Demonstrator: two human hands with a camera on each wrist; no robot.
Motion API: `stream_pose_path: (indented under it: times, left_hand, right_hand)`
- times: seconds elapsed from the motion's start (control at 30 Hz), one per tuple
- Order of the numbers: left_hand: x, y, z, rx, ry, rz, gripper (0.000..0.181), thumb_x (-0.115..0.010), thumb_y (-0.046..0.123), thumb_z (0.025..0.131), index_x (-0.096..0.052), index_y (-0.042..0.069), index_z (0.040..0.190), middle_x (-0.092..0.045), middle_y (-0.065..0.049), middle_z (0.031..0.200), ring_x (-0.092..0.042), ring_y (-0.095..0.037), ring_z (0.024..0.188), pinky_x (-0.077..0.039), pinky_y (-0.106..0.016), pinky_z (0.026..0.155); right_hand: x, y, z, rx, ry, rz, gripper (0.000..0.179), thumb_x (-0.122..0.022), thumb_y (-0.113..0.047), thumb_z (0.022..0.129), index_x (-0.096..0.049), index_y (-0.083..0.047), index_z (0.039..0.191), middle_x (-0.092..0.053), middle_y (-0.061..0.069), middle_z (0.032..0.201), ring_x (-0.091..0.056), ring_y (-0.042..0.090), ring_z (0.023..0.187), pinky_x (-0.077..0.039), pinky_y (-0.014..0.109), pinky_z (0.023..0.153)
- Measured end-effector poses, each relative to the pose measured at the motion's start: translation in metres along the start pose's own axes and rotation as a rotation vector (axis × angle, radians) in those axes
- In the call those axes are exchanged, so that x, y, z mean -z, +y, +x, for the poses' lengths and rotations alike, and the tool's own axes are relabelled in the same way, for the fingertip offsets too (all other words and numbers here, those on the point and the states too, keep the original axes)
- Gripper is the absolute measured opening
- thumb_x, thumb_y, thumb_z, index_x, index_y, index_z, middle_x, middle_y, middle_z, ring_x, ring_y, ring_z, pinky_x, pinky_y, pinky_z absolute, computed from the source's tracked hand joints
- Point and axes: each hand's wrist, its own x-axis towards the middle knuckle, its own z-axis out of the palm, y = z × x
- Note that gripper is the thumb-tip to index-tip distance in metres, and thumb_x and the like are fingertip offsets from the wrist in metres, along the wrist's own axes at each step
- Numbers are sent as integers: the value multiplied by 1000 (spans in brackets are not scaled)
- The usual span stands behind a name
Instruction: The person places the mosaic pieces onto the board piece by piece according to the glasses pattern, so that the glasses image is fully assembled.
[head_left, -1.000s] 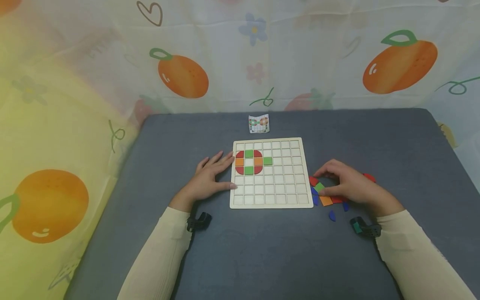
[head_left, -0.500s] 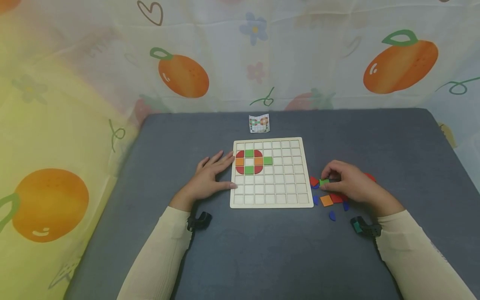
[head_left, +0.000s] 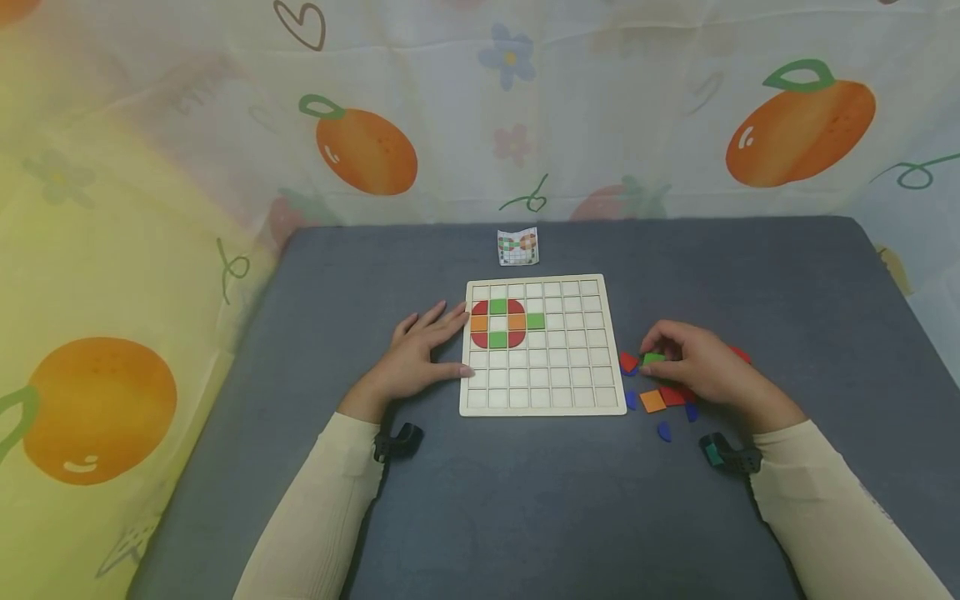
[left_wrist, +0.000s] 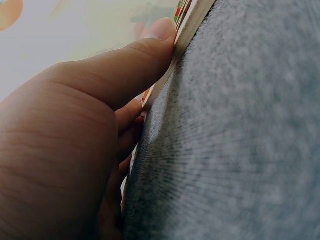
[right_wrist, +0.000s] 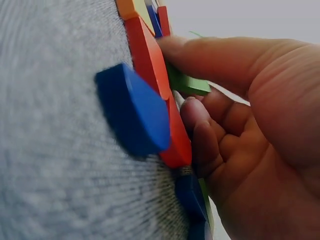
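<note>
A pale wooden grid board point(head_left: 543, 379) lies on the table with red, orange and green tiles in its upper left cells. My left hand point(head_left: 411, 365) rests at its left edge, fingers straight; in the left wrist view the thumb point(left_wrist: 145, 60) touches the board's rim. Right of the board, my right hand point(head_left: 697, 362) pinches a green tile point(head_left: 653, 358) between thumb and fingers. The right wrist view shows this green tile point(right_wrist: 189, 82) just above red tiles point(right_wrist: 145, 55), with a blue tile point(right_wrist: 132, 110) nearer the camera. Some tiles are hidden under the right hand.
Loose pieces lie around the right hand: a red tile point(head_left: 628, 362), an orange tile point(head_left: 652, 402) and a blue rounded piece point(head_left: 664, 431). A small printed pattern card point(head_left: 517, 247) is behind the board. The grey table point(head_left: 540, 500) meets a printed curtain point(head_left: 630, 108) at the back.
My right hand has drawn slightly right, away from the board, and now pinches the green tile, which has come off the pile. The left hand and board have stayed put.
</note>
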Motion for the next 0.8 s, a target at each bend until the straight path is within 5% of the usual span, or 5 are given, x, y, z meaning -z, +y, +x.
stream_pose_path:
  times: [0.37, 0.8]
  left_hand:
    - [-2, -2, 1, 7, 3, -1, 100, -82, 58, 95, -31, 23, 174, -22, 16, 177, -3, -15, 165, 5, -55, 127]
    - [-2, -1, 1, 13, 5, 4, 99, -81, 59, 95, -31, 24, 174, -21, 17, 176, -3, -13, 165, 4, -55, 127]
  right_hand:
    - [1, -1, 0, -32, 103, -17, 20, -78, -8, 103, -77, -10, 123, -71, 7, 111, -64, 25, 94, -52, 45, 80]
    - [1, -7, 2, -60, 165, 82, 30, -82, -14, 102, -73, -3, 128, -73, 7, 102, -68, 23, 90, -53, 25, 74]
